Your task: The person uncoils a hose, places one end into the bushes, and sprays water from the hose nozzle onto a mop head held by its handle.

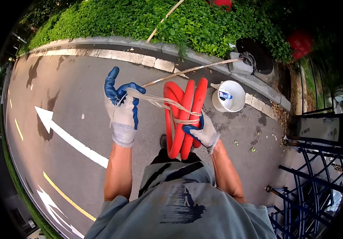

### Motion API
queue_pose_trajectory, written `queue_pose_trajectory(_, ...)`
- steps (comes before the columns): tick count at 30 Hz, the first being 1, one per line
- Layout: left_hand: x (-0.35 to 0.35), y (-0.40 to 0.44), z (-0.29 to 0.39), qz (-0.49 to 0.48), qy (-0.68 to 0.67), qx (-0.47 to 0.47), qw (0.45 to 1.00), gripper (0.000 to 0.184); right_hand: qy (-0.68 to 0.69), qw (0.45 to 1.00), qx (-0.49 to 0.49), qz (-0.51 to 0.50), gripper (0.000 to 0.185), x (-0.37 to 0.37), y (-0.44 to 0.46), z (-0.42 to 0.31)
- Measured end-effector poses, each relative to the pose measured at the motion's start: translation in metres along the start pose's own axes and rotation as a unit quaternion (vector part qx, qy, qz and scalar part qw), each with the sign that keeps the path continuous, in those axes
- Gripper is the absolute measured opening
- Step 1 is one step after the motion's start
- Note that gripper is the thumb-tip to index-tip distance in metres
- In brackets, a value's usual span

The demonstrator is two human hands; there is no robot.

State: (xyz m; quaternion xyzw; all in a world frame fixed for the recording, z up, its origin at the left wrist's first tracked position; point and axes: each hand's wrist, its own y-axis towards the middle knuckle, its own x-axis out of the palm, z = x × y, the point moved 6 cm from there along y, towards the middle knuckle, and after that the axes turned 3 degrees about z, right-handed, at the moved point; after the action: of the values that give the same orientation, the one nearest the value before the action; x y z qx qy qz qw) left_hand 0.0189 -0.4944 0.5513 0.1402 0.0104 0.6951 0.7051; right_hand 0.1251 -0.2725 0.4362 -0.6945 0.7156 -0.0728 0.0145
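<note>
My right hand (204,133), in a white knitted glove with blue coated fingers, grips a coiled red hose (187,103) in front of my body. Pale string (151,98) wraps around the coil's middle and stretches left to my left hand (123,104). That hand wears a matching glove; some fingers are curled around the string, while one blue finger points up and away. The string runs taut between hand and coil in several strands. Part of the right hand's grip is hidden behind the hose.
Beyond the hose stands a white bucket (218,104) with a plastic bottle (225,95) inside. A long-handled mop (191,69) leans on the kerb (273,92) before green hedges (139,24). A blue folding metal barrier (311,175) stands at right. White arrows (73,139) mark the road.
</note>
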Motion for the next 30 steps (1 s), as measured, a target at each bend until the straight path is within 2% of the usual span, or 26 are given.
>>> queue_pose_trajectory(2, 0.016, -0.009, 0.031, 0.038, 0.089, 0.089, 0.991, 0.066, 0.015, 0.997, 0.073, -0.02, 0.067, -0.003, -0.003, 0.001)
queue_pose_trajectory(3, 0.024, -0.009, 0.042, 0.052, 0.131, 0.141, 0.98, 0.07, 0.028, 0.997, 0.067, -0.025, 0.068, -0.003, -0.003, -0.003)
queue_pose_trajectory(4, 0.021, -0.012, 0.042, 0.033, 0.055, 0.109, 0.992, 0.069, 0.031, 0.998, 0.049, -0.013, 0.068, -0.004, 0.0, -0.006)
queue_pose_trajectory(6, 0.024, -0.021, 0.036, 0.025, 0.113, 0.071, 0.991, 0.057, 0.039, 0.999, 0.032, 0.008, 0.067, -0.004, 0.001, -0.003)
queue_pose_trajectory(7, 0.04, -0.027, 0.051, -0.073, 0.154, 0.124, 0.977, 0.049, -0.002, 1.0, -0.009, 0.025, 0.067, -0.005, 0.003, -0.002)
queue_pose_trajectory(8, 0.056, -0.035, 0.064, -0.167, 0.18, 0.173, 0.954, 0.048, 0.003, 1.0, 0.018, 0.024, 0.066, -0.006, 0.001, 0.003)
queue_pose_trajectory(10, 0.078, -0.042, 0.09, -0.29, 0.167, 0.248, 0.909, 0.045, -0.051, 0.998, 0.001, 0.03, 0.063, -0.01, 0.003, 0.018)
queue_pose_trajectory(11, 0.081, -0.038, 0.099, -0.313, 0.143, 0.275, 0.898, 0.044, -0.078, 0.993, 0.085, 0.015, 0.062, -0.01, -0.001, 0.02)
queue_pose_trajectory(13, 0.062, -0.017, 0.113, -0.268, 0.08, 0.307, 0.91, 0.043, -0.066, 0.995, 0.013, 0.07, 0.059, -0.014, -0.005, 0.015)
queue_pose_trajectory(14, 0.043, -0.005, 0.113, -0.204, 0.056, 0.309, 0.927, 0.043, -0.053, 0.996, 0.028, 0.063, 0.053, -0.015, -0.01, 0.017)
queue_pose_trajectory(16, 0.007, 0.0, 0.096, -0.059, 0.064, 0.272, 0.958, 0.049, -0.022, 0.992, 0.04, 0.116, 0.04, -0.024, -0.017, 0.029)
queue_pose_trajectory(18, 0.011, -0.027, 0.041, -0.083, 0.132, 0.134, 0.979, 0.046, -0.043, 0.989, 0.091, 0.107, 0.043, -0.033, -0.026, 0.03)
queue_pose_trajectory(19, 0.02, -0.04, 0.019, -0.182, 0.253, 0.067, 0.948, 0.04, -0.054, 0.987, 0.116, 0.099, 0.045, -0.037, -0.029, 0.031)
queue_pose_trajectory(20, 0.026, -0.053, 0.0, -0.238, 0.288, 0.024, 0.927, 0.034, -0.058, 0.985, 0.134, 0.098, 0.044, -0.042, -0.031, 0.034)
queue_pose_trajectory(21, 0.028, -0.066, -0.021, -0.248, 0.327, -0.018, 0.912, 0.031, -0.062, 0.982, 0.153, 0.096, 0.043, -0.047, -0.034, 0.037)
queue_pose_trajectory(22, 0.029, -0.076, -0.039, -0.277, 0.307, -0.095, 0.906, 0.03, -0.066, 0.978, 0.173, 0.094, 0.043, -0.05, -0.036, 0.041)
queue_pose_trajectory(26, 0.034, -0.095, -0.077, -0.313, 0.284, -0.2, 0.884, 0.03, 0.014, 0.983, 0.095, 0.154, 0.034, -0.054, -0.044, 0.045)
queue_pose_trajectory(27, 0.029, -0.102, -0.091, -0.337, 0.293, -0.166, 0.879, 0.032, 0.003, 0.984, 0.103, 0.142, 0.031, -0.055, -0.044, 0.043)
queue_pose_trajectory(30, 0.009, -0.131, -0.128, -0.402, 0.334, -0.22, 0.824, 0.034, 0.022, 0.985, 0.081, 0.149, 0.031, -0.06, -0.047, 0.047)
